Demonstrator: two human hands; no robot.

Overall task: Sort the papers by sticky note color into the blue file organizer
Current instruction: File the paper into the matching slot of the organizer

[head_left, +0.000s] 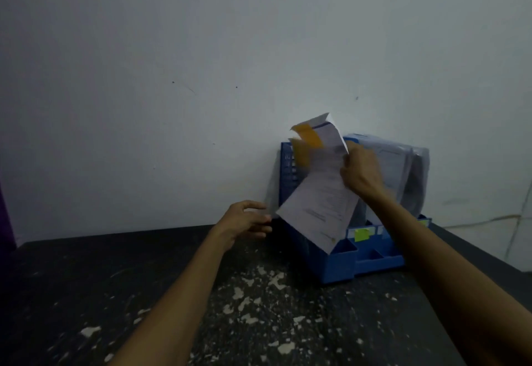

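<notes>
A blue file organizer (336, 268) stands on the dark table against the wall. My right hand (361, 171) grips a white printed paper (319, 198) by its right edge and holds it tilted in front of the organizer's left slot. An orange sticky note (309, 137) sits at the paper's top. Another orange note (300, 154) shows just behind it in the left slot. Several papers (397, 164) lean in the right slots. A green label (362, 234) marks the middle slot's front. My left hand (247, 220) hovers beside the organizer's left side, fingers loosely spread and holding nothing.
The black table (144, 293) has white flaked patches across its middle. A plain grey wall (201, 78) rises right behind the organizer. A thin cable (489, 220) runs along the wall at the right. The table's right edge falls away near the organizer.
</notes>
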